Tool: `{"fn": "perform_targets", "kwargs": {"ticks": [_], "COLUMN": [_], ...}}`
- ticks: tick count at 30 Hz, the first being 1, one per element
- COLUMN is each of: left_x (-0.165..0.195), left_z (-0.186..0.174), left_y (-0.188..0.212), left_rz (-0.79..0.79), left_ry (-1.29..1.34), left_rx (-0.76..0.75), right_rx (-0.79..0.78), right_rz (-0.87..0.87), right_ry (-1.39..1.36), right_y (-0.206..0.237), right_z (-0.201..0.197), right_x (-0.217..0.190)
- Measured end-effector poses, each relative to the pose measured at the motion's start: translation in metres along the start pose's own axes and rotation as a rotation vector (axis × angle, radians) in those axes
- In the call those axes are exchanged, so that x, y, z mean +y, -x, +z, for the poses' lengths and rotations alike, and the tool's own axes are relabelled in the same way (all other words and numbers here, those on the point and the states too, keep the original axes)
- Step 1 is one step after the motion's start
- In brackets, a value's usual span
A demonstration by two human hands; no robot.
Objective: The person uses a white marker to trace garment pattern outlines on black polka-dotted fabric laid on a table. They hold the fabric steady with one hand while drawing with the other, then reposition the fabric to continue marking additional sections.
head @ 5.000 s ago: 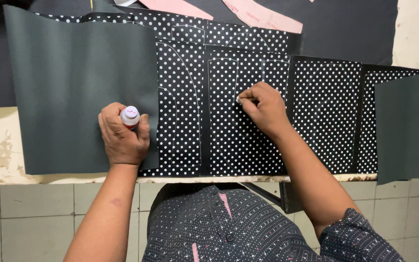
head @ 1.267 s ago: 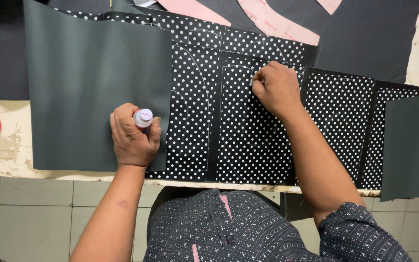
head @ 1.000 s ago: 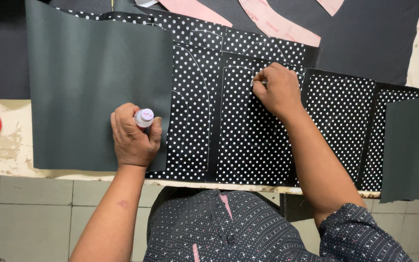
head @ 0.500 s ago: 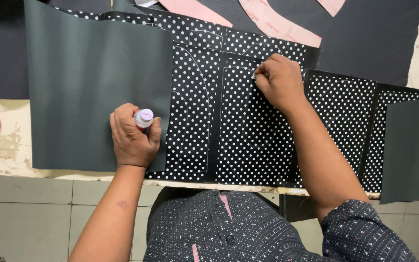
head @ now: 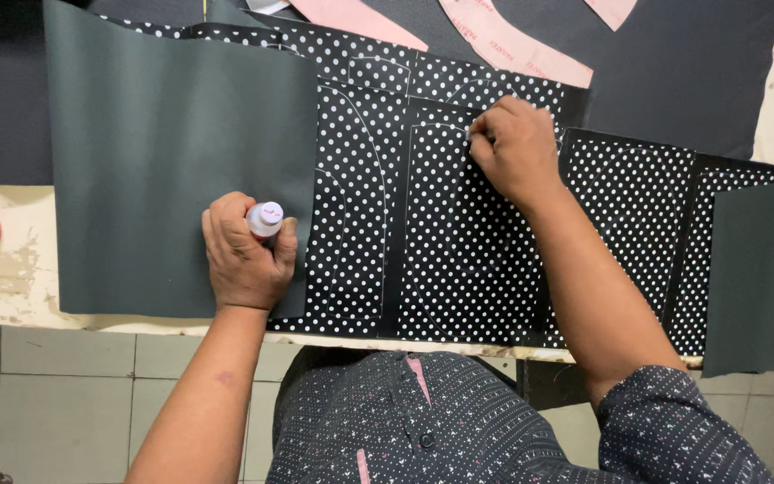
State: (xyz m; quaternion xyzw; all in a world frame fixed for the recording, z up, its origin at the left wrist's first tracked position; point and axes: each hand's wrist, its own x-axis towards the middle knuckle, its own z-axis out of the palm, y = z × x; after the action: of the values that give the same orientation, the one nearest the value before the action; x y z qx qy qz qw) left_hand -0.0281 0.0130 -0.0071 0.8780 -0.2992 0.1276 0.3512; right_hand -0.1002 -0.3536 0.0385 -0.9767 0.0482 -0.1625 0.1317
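- Worn cream table [head: 11, 269], paint chipped at the left edge.
- Grey tiled floor [head: 55, 394] below, dark grout lines.
- Dark cloth [head: 700, 63] covers the table's far side.
- Even light, soft shadows.

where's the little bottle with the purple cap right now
In the head view, the small bottle is upright in the left hand, left of centre, over the right edge of the plain dark green sheet beside the polka-dot fabric.

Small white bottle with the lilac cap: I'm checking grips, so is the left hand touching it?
Touching. The head view shows the left hand wrapped around the small white bottle, only its cap showing.
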Motion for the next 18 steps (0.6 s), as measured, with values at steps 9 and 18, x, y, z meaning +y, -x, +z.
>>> {"fn": "perform_targets", "kwargs": {"ticks": [9,18], "left_x": [0.002,0.001], "left_z": [0.0,-0.001], "left_y": [0.0,-0.001], "left_rz": [0.005,0.015], "left_ry": [-0.003,-0.012], "left_rx": [0.005,0.014], "right_rx": [-0.007,-0.144], "right_rz": [0.139,0.13], "right_ry": [-0.216,-0.271], "right_y": [0.01,0.016], "right_z": [0.002,-0.007], "right_x": [0.001,-0.012]}}
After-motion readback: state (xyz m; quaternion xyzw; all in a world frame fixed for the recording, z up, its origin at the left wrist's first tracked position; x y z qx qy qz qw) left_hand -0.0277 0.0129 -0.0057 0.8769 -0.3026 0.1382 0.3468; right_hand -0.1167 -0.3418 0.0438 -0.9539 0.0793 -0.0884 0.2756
